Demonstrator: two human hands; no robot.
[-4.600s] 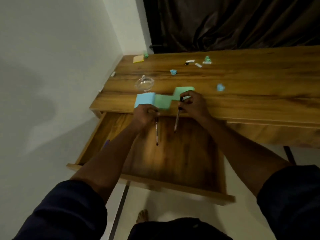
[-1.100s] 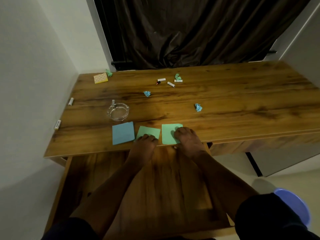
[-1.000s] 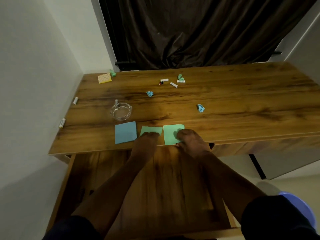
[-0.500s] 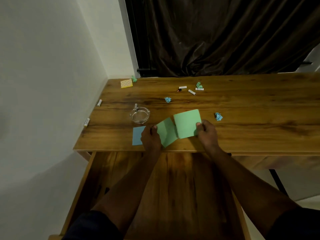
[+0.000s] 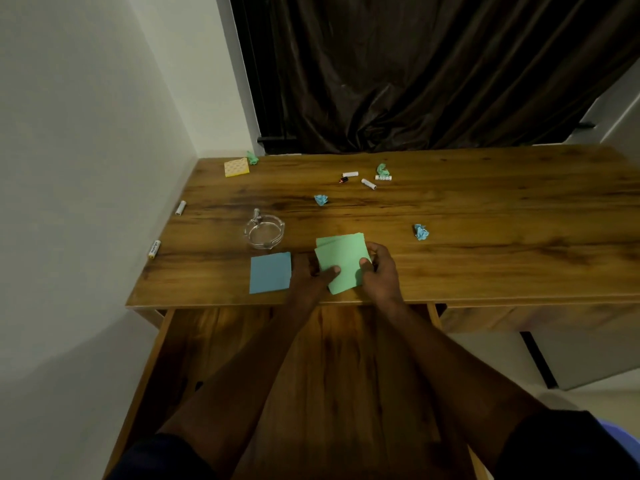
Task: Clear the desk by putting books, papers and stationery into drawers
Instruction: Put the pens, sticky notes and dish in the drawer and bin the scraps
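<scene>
Squaring two green sheets [image 5: 341,258] over the near edge of the desk [image 5: 485,220], centre of frame.

Pinched from both sides: left hand [image 5: 306,273] with thumb pressed on top near the lower left corner, right hand [image 5: 381,277] with thumb and curled fingers clamped on the right edge. Poorly aligned (a rear corner peeking out at upper left), so likely to fan apart or slip free if carried on one light pinch down to the open drawer [image 5: 329,375] at lower centre. Easy, too, to overlook the blue sheet [image 5: 270,277] lying just left of that hand.
</scene>
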